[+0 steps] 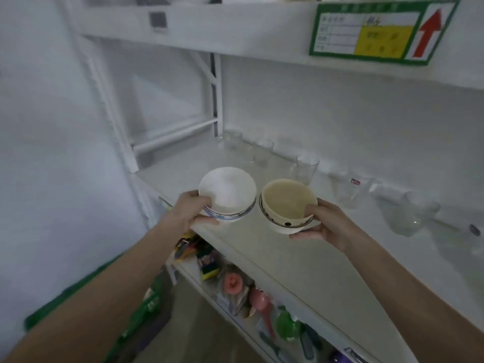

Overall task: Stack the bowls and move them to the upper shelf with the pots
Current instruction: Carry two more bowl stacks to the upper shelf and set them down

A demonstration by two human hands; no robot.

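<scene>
Our left hand (190, 210) grips the white bowl (227, 195), our right hand (328, 221) the cream dotted bowl (288, 205), thumbs over rims, side by side above the shelf edge (262, 260); glasses (307, 167) stand behind.

1. There are two bowls. One is a white bowl (227, 193) with blue lines. One is a cream bowl (287, 204) with black dots.
2. There are two hands. The left hand (189, 210) has the white bowl. The right hand (326, 222) has the cream bowl.
3. At least three clear glasses stand at the back of the shelf (301, 260); one glass (307, 167) shows best. More clear glassware sits to the right, too blurry to count.
4. There is one green sign (379, 31) with one red arrow (429, 32).
</scene>
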